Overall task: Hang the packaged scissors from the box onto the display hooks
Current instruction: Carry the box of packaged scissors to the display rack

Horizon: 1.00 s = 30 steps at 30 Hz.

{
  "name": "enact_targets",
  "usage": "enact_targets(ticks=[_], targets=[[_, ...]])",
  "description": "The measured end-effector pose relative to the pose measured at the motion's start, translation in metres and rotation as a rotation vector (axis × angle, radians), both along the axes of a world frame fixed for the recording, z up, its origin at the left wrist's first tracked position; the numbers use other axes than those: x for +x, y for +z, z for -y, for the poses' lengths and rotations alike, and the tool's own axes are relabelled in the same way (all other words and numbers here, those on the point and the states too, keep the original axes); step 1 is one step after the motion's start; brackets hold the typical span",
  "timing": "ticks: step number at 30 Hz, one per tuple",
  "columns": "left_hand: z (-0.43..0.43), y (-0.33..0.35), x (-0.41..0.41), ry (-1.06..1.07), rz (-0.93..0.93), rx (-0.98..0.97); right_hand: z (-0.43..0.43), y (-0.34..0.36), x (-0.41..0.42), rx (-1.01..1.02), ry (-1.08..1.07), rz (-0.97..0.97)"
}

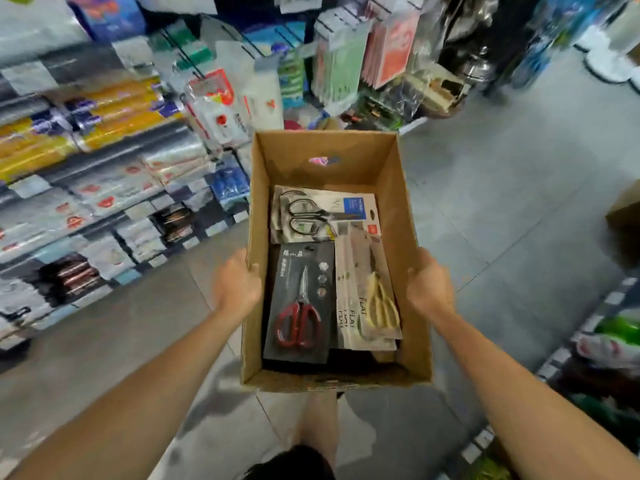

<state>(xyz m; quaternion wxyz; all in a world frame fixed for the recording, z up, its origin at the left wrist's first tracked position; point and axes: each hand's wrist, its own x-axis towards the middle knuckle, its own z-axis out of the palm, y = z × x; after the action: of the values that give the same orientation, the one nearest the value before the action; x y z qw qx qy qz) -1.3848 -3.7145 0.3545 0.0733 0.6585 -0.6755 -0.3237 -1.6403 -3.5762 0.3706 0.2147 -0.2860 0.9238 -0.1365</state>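
Left grip [239, 285] and right grip [429, 289] each curl over a side wall of the cardboard box [405, 220]; packaged scissors [299, 306] lie flat inside; probably light, stiff, slick cards, best pinched at the top edge by the hang-hole

A shop aisle with a grey tiled floor [502, 188] stretching towards two o'clock, tiered shelves [86, 150] of wrapped rolls and packets at nine to ten o'clock, hanging packets [346, 64] crowded at twelve o'clock, and more stocked shelving [595, 341] at four o'clock.
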Motion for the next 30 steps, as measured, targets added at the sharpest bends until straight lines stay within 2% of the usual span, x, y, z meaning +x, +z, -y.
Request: enact_targets(ticks=[7, 16, 24, 30], targets=[[0.053, -0.106, -0.089, 0.194, 0.004, 0.126, 0.112, -0.101, -0.110, 0.065, 0.206, 0.054], [0.089, -0.250, -0.155, 0.325, 0.037, 0.279, 0.200, -0.242, -0.193, 0.169, 0.412, 0.153], [0.086, -0.391, -0.206, 0.490, 0.099, 0.323, 0.239, -0.372, -0.245, 0.120, 0.566, 0.275], [0.077, -0.462, -0.221, 0.532, 0.086, 0.328, 0.238, -0.458, -0.264, 0.175, 0.535, 0.213]])
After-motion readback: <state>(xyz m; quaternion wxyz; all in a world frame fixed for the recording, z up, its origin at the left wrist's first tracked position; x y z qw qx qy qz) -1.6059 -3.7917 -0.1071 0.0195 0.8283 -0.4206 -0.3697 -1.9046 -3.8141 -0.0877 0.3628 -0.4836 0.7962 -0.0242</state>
